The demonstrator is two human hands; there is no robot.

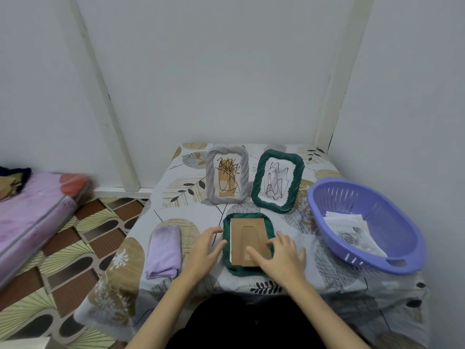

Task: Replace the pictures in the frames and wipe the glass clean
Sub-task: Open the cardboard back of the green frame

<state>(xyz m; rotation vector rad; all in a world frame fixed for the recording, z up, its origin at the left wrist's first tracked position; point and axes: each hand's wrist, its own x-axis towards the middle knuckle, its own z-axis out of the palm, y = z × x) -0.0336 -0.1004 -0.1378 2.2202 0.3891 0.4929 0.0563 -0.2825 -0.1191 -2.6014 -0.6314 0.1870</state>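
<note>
With the green frame (247, 244) lying face-down at the near middle of the bench (327, 280), I take it as the landmark for this entry.

Item: green frame, brown backing board (247, 238) uppermost, seated inside the rim. My left hand (203, 250) lies just left of it, fingers (216, 230) straight and released, tips touching the left rim. My right hand (279, 253) rests across its lower right corner, fingers (253, 253) spread flat on the board, pressing and grasping nothing.

Item: grey frame (227, 175), behind the landmark and to the left, upright, a scribbled sheet inside.

Item: second green frame (278, 181), behind and to the right, upright and tilted, another scribbled sheet inside.

Item: folded lilac cloth (164, 250), left of the landmark, apart from my left hand.

Item: purple basket (392, 267), right of the landmark, loose printed pictures (352, 233) in its bottom.

Progress, as I judge it: early. Both standing frames appear to hold their scribbles, the cloth looks unused, the basket pictures wait. The landmark frame is being opened or closed; which I cannot tell.

Not determinable: the glass of the landmark frame, hidden beneath; which picture it holds; the board's fastenings; the near corner under my right palm; details of the basket prints, too small.
</note>
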